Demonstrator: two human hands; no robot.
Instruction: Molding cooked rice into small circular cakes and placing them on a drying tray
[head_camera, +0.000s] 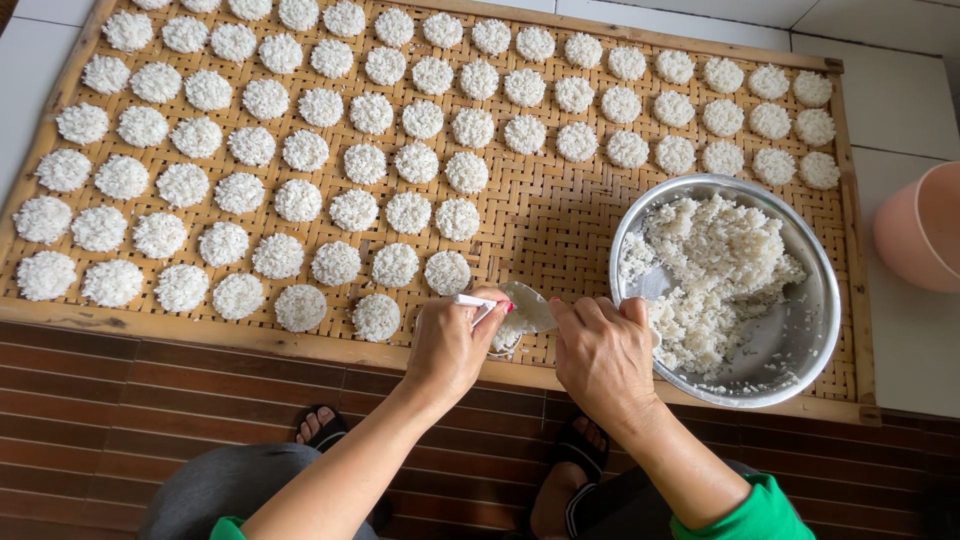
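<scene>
Spoon (520, 308), white, lay at lower centre of the frame, its long axis running left to right, bowl pointing right. Left hand (450, 345) pinched its handle; right hand (603, 358) was curled shut beside it, fingertips meeting the bowl. Rightward sat a metal bowl (790, 345) of rice; rice patties (300, 200) filled the woven tray (560, 220) toward upper left.
</scene>
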